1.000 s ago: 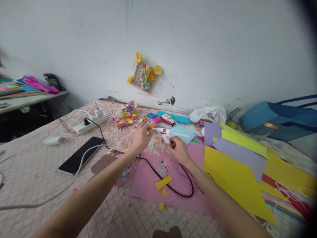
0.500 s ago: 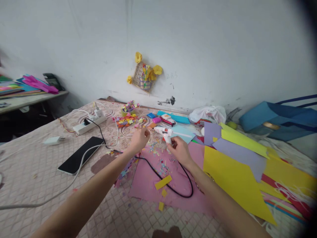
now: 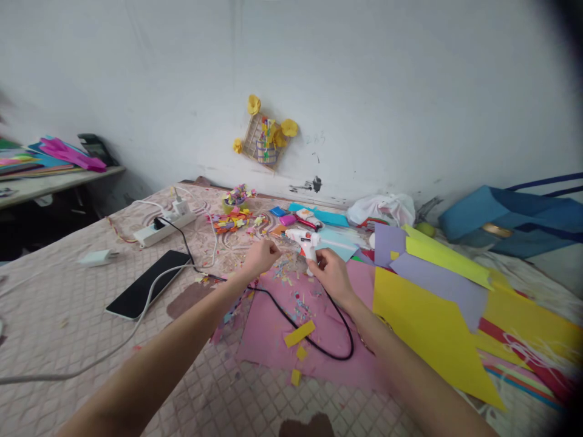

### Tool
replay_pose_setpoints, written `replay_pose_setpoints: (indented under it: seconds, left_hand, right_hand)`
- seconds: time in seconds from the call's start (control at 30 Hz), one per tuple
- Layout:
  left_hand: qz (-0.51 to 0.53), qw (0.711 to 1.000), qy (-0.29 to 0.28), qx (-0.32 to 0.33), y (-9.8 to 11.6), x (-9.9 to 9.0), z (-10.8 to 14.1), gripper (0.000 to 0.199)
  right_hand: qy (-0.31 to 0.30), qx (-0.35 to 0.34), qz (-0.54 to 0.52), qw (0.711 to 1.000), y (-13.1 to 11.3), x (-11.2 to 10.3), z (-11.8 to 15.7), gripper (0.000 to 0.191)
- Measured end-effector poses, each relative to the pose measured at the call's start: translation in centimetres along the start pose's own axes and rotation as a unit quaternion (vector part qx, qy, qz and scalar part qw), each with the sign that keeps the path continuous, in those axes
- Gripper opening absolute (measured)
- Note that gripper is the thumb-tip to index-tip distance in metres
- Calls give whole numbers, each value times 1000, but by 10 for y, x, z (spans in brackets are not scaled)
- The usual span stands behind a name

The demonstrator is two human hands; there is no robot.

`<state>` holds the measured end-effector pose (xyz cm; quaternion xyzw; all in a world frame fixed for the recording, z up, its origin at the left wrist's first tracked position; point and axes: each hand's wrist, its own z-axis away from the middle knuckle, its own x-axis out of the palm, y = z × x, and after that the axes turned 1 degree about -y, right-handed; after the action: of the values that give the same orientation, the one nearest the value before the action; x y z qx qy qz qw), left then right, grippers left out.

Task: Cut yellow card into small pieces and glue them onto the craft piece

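Note:
A white glue gun (image 3: 304,238) with its nozzle toward the left is in my right hand (image 3: 332,274), whose fingers close on its handle. My left hand (image 3: 263,257) is closed, fingertips pinched together, just left of and below the nozzle; what it holds, if anything, is too small to make out. The black cord (image 3: 345,321) loops from the gun across a pink sheet (image 3: 268,340). Small paper scraps (image 3: 298,309) and yellow strips (image 3: 299,334) lie on that sheet, below and between my hands.
A power strip (image 3: 152,232), a dark phone (image 3: 148,285) and a white charger (image 3: 97,258) lie left. Paper flowers (image 3: 232,222) are heaped behind my left hand. Yellow paper (image 3: 423,334) and a blue bag (image 3: 501,221) are at right. A decorated frame (image 3: 264,142) hangs on the wall.
My left hand has moved slightly right and up, closer to the glue gun. The gun has tilted a little in my right hand.

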<state>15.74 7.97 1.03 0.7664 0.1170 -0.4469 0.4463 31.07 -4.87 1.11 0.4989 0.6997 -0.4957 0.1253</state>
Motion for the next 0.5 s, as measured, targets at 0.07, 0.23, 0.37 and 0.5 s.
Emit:
replay_pose_setpoints:
  seconds: [0.07,0.23,0.37,0.5]
  left_hand:
    - [-13,1000,1,2,1,-3,4,15]
    - [-30,996,78,30,13,-9,9,15]
    - [-41,988,122,86,20,-6,5,13]
    - [-33,988,116,98,21,-2,3,8]
  right_hand:
    - [3,3,0,1000,2,0,0,11]
    - [1,8,0,1000,3,1,0,11]
    - [-3,6,-4,1000,0,1,1,9]
    - [-5,5,-6,1000,-3,0,2,9]
